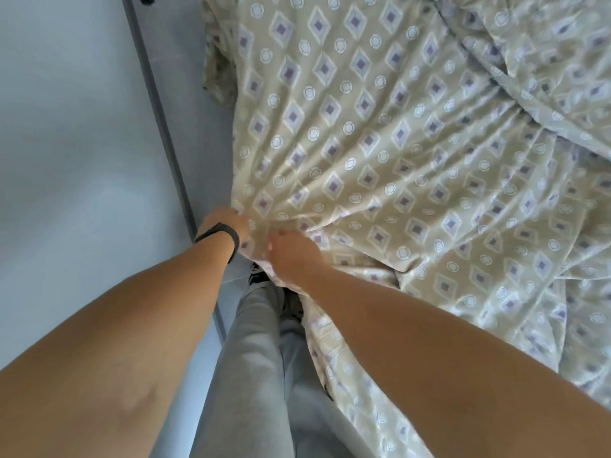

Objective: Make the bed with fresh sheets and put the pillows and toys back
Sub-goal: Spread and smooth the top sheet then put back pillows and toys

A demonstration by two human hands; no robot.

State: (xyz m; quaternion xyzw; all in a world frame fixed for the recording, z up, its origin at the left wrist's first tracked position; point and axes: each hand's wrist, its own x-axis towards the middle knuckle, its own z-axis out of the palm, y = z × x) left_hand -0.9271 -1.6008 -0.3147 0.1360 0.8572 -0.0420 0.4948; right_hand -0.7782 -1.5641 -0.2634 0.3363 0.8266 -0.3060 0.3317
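A beige sheet [380, 143] printed with purple diamonds and white rings covers the bed and hangs over its near edge. Folds in the cloth fan out from my two hands at that edge. My left hand [228, 223], with a black band on its wrist, grips a bunch of the sheet at the bed's corner. Just to its right, my right hand [291, 252] grips the same gathered edge. The fingertips of both hands are buried in the fabric. No pillows or toys show in this view.
A pale wall or wardrobe door [72, 143] with a grey frame strip [158, 110] runs close along the left of the bed. My legs in grey trousers [251, 358] stand in the narrow gap on the floor.
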